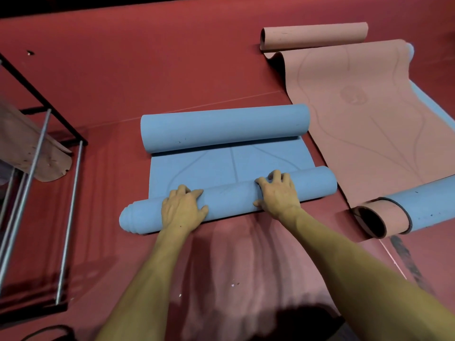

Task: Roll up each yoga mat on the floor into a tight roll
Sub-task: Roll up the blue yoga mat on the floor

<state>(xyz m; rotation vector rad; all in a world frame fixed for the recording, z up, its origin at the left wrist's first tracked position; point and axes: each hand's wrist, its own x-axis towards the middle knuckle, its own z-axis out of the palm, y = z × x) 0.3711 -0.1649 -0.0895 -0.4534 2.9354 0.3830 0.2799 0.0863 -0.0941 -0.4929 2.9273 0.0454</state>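
A blue yoga mat lies on the red floor, curled into a roll at both ends. The near roll lies under both my hands; its left end shows stepped layers. My left hand rests on top of the roll's left part, fingers spread over it. My right hand presses on the roll right of centre, fingers curved over its top and thumb on the near side. The far roll lies untouched. To the right lies a pink mat, flat in the middle and curled at its far end.
A pink-and-blue roll lies at the right, open end toward me. A black and silver metal rack stands at the left with a pink rolled mat on it. The red floor stretches beyond the mats.
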